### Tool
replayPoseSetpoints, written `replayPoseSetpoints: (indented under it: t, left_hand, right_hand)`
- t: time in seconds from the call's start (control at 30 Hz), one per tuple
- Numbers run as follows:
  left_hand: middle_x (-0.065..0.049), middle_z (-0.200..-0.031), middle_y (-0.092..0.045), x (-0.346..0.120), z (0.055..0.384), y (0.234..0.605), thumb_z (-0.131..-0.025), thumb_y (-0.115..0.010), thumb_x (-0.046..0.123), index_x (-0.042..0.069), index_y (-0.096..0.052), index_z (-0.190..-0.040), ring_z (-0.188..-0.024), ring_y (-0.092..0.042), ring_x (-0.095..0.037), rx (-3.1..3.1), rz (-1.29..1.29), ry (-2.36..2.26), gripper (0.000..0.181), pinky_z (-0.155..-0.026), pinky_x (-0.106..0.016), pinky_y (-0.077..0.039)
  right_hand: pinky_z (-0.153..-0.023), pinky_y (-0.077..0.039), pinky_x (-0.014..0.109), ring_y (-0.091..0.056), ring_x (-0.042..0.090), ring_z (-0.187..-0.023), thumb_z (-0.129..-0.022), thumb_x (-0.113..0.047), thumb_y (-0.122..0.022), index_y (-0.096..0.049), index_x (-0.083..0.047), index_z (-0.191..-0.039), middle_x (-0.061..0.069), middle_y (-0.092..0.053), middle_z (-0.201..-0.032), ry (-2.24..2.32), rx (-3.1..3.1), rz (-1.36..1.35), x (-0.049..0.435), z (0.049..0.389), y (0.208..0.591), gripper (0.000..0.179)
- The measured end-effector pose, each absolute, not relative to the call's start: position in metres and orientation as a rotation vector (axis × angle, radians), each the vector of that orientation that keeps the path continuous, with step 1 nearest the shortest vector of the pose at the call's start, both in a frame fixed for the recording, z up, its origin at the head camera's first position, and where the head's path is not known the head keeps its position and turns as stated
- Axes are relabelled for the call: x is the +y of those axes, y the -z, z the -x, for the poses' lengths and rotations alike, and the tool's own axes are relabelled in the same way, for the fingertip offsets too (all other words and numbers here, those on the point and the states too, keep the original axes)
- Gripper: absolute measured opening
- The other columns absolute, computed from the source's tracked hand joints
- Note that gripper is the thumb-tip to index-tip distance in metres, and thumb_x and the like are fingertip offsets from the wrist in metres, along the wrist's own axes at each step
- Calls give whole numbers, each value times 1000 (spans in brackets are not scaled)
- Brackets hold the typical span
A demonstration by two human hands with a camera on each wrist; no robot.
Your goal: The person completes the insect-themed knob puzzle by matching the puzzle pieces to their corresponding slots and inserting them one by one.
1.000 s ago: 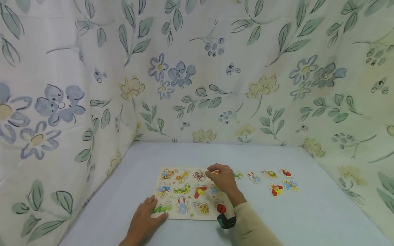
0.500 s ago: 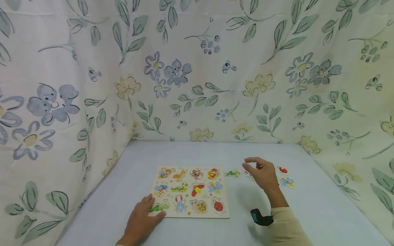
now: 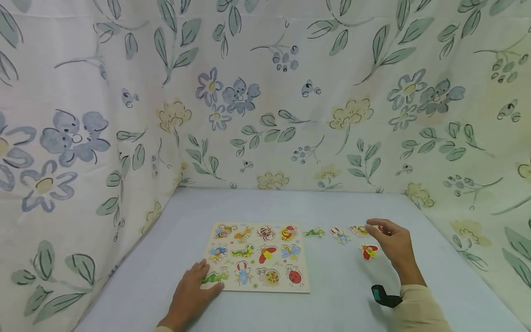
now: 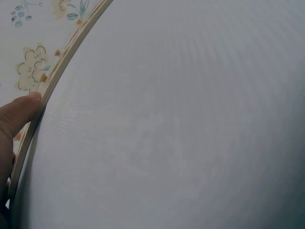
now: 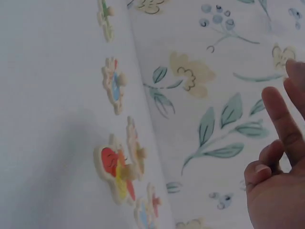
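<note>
My left hand [image 3: 188, 293] rests at the near left corner of a wooden insect puzzle board [image 3: 303, 265], its thumb [image 4: 23, 110] touching the board's edge. My right hand [image 3: 394, 246] hovers over the loose pieces at the right, fingers loosely bent with nothing between them. Just left of it lie a snail piece [image 3: 358, 230] and a red-and-yellow winged insect piece [image 3: 368, 251]. It mostly hides a ladybug piece and covers the blue butterfly piece in the head view. In the right wrist view, the pieces have small knobs [image 5: 127, 171].
A green grasshopper piece [image 3: 315, 232] and a blue beetle piece [image 3: 340, 235] lie between the board and my right hand. The white table [image 3: 240, 205] ends at a floral curtain [image 3: 265, 92] behind and along both sides.
My right hand has moved from over the board's top right corner to the loose pieces at the right. My left hand has stayed at the board's corner.
</note>
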State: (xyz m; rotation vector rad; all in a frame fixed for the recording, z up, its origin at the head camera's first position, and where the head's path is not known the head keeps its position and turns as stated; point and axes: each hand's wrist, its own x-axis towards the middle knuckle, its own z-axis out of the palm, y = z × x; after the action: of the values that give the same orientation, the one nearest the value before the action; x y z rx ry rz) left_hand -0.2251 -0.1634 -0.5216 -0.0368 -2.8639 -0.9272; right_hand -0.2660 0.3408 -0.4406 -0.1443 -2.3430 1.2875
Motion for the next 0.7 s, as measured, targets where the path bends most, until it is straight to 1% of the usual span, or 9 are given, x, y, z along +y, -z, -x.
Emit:
replayPoseSetpoints:
  t: [0.03,0.1,0.2,0.27,0.33,0.4,0.5,0.6,0.7]
  left_hand:
    - [-14,-149,-37,-164,226,522,-76,-74,56,-3,-50,-136,-138,-26,-40,-2866,31,928,87,-111,-58,-18]
    - [-13,-149,-36,-164,226,522,-76,-73,57,-3,-50,-136,-138,-26,-40,-2869,30,929,87,-111,-58,-18]
    - [-14,-149,-37,-164,226,522,-76,-73,57,-3,-50,-136,-138,-27,-40,-2869,34,939,88,-110,-59,-18]
    - [-14,-149,-37,-164,225,522,-76,-73,57,-3,-51,-136,-138,-27,-40,-2871,36,943,87,-110,-59,-19]
    - [-14,-149,-38,-163,224,522,-77,-73,57,-3,-51,-135,-137,-27,-41,-2870,37,945,87,-110,-59,-19]
    - [-14,-149,-38,-162,224,523,-77,-73,57,-3,-51,-136,-137,-27,-41,-2870,35,938,86,-110,-59,-18]
    - [-14,-149,-38,-162,224,522,-77,-72,57,-2,-51,-136,-138,-27,-40,-2869,37,927,86,-111,-58,-18]
    - [-14,-148,-38,-162,224,521,-77,-72,57,-2,-52,-136,-138,-27,-40,-2870,38,912,85,-111,-58,-19]
    - [-14,-148,-39,-163,223,520,-78,-72,56,-2,-51,-136,-138,-27,-41,-2875,30,913,85,-111,-58,-19]
  right_hand:
    - [-64,-38,31,-41,23,-90,-90,-38,-68,-71,-5,-113,13,-56,-100,-1292,-2352,161,343,267,444,41]
    - [-66,-36,35,-40,24,-95,-90,-40,-68,-70,-4,-113,14,-58,-109,-1311,-2369,191,346,267,451,42]
    - [-66,-34,36,-39,23,-96,-90,-41,-68,-70,-3,-114,14,-57,-116,-1332,-2393,231,350,267,461,44]
    - [-61,-35,33,-38,23,-90,-89,-40,-69,-70,-3,-114,14,-57,-112,-1330,-2405,240,351,267,467,45]
    - [-54,-35,31,-39,22,-81,-89,-39,-70,-70,-3,-113,13,-56,-103,-1315,-2412,241,354,268,472,44]
    - [-53,-37,29,-41,22,-80,-89,-40,-70,-70,-3,-113,13,-58,-106,-1292,-2427,243,357,269,476,44]
    - [-59,-40,30,-46,24,-89,-89,-41,-69,-70,-4,-114,16,-60,-114,-1298,-2451,278,361,270,480,45]
    - [-68,-40,32,-45,28,-104,-90,-40,-68,-69,-3,-116,19,-57,-127,-1317,-2489,342,363,270,485,45]
    - [-68,-39,32,-45,31,-103,-90,-39,-67,-68,-3,-116,22,-57,-126,-1279,-2542,393,364,270,489,44]
